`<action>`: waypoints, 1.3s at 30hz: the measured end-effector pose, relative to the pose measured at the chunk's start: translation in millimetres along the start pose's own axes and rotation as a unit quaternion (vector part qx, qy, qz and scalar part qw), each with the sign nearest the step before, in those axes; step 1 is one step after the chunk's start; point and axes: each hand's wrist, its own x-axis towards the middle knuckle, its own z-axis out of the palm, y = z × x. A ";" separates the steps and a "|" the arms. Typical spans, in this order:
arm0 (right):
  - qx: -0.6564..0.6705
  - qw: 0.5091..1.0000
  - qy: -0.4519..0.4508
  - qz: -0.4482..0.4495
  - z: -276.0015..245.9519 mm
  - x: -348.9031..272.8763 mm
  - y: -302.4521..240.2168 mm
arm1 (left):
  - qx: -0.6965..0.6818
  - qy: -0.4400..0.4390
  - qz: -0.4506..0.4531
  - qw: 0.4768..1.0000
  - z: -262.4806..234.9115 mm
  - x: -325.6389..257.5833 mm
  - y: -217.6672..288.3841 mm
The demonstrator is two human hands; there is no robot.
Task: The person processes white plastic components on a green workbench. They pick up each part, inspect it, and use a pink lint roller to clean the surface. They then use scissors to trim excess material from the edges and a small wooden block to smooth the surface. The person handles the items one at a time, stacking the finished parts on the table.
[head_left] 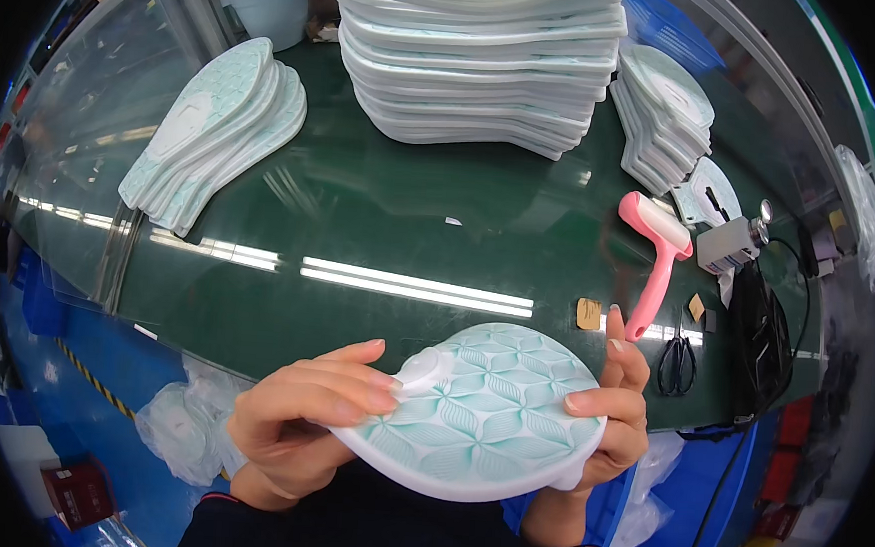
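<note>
Close to my body, past the table's near edge, a white pear-shaped panel with a raised green leaf pattern is held tilted. My left hand grips its narrow end, fingers on the top face beside a round white knob-like part. At the wide end my right hand has its thumb on the patterned face and its fingers around the rim; one finger points up. The panel's underside is hidden. A tall stack of similar panels stands at the far middle of the dark green table.
More panels lean in a row at the left and in a stack at the right. A pink-handled roller, scissors, a bottle with a metal top and a black bag lie on the right. Clear side panels flank the table.
</note>
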 end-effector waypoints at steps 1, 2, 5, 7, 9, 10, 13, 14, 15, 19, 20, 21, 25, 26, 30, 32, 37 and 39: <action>-0.006 1.000 -0.004 -0.007 -1.2 2.8 -2.6 | 0.005 -0.001 0.001 1.000 -0.3 -0.3 -1.6; -0.013 1.000 -0.007 -0.012 -1.5 5.6 -5.3 | 0.010 -0.002 0.002 1.000 -1.0 -0.7 -3.6; -0.044 0.998 -0.021 -0.027 -1.3 13.9 -12.8 | 0.043 -0.019 0.010 0.999 -6.4 -4.8 -10.5; -0.078 0.995 -0.040 -0.038 -2.3 18.9 -16.8 | 0.112 -0.040 -0.002 0.993 -8.5 -2.9 -10.1; -0.149 0.983 -0.086 -0.059 -7.1 25.0 -21.6 | 0.246 -0.045 -0.007 0.968 -1.8 -0.6 -4.3; -0.183 0.975 -0.109 -0.069 -8.8 28.2 -25.5 | 0.284 -0.064 0.049 0.955 4.4 8.0 -2.3; -0.234 0.950 -0.200 -0.061 -7.9 40.1 -43.5 | 0.344 -0.117 0.087 0.928 20.7 24.4 10.2; -0.225 0.952 -0.198 -0.067 -6.5 39.7 -43.5 | 0.363 -0.158 0.103 0.913 21.9 29.6 11.5; -0.215 0.954 -0.197 -0.073 -4.0 38.9 -43.1 | 0.381 -0.198 0.119 0.895 22.3 34.3 12.7; -0.184 0.961 -0.198 -0.058 -4.8 37.4 -48.0 | 0.281 -0.211 0.034 0.936 22.1 44.9 19.0; -0.174 0.963 -0.201 -0.049 -6.3 37.2 -49.9 | 0.270 -0.219 0.032 0.937 21.4 45.5 21.0; -0.164 0.965 -0.199 -0.055 -7.8 36.9 -49.8 | 0.259 -0.226 0.030 0.938 20.7 46.2 22.4; -0.169 0.966 -0.183 -0.075 -12.0 35.1 -51.5 | 0.245 -0.247 0.018 0.937 22.7 48.8 27.5; -0.164 0.966 -0.181 -0.080 -10.8 35.2 -49.3 | 0.247 -0.248 0.013 0.937 21.8 48.4 28.8; -0.154 0.968 -0.177 -0.085 -8.9 35.9 -49.2 | 0.247 -0.256 0.005 0.935 19.9 48.4 34.0; -0.155 0.969 -0.168 -0.092 -10.8 33.9 -46.3 | 0.230 -0.271 0.015 0.935 18.8 50.2 30.3; -0.160 0.969 -0.166 -0.085 -8.7 32.1 -46.5 | 0.198 -0.268 -0.012 0.943 18.6 51.0 23.7; -0.171 0.965 -0.160 -0.114 -5.5 30.1 -40.4 | 0.197 -0.243 0.006 0.950 17.4 46.4 14.5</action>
